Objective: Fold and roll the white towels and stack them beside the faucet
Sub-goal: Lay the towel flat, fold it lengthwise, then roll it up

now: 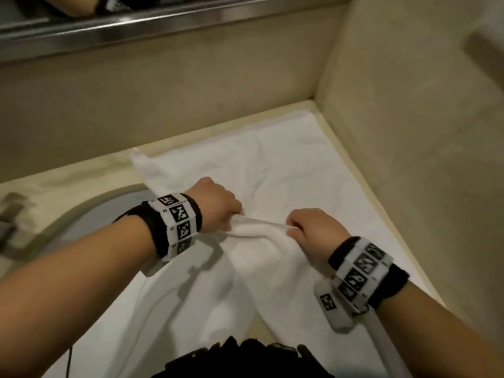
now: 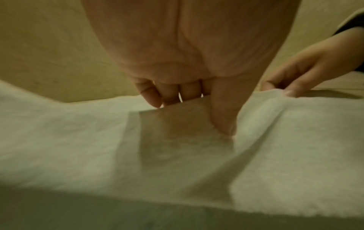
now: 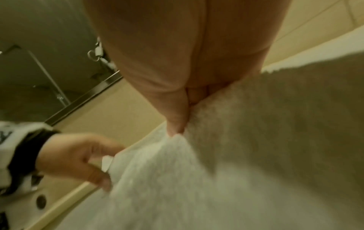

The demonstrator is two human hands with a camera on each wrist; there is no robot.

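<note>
A white towel (image 1: 272, 165) lies spread over the counter in the corner. My left hand (image 1: 234, 216) and right hand (image 1: 294, 227) each pinch it close together and hold up a taut ridge of cloth between them. Below the ridge the towel hangs toward my body. In the left wrist view my left hand (image 2: 187, 109) has its thumb and curled fingers closed on the towel (image 2: 275, 140), while the right hand (image 2: 285, 90) pinches its edge. The right wrist view shows the right hand (image 3: 181, 124) clamped on the towel (image 3: 216, 171) and the left hand (image 3: 102, 168) gripping beside it.
An oval sink (image 1: 95, 222) lies left of the towel, with a blurred faucet (image 1: 11, 214) at the far left edge. Beige walls (image 1: 395, 132) close in the counter at the back and right. A metal-framed mirror (image 1: 136, 25) runs above the back wall.
</note>
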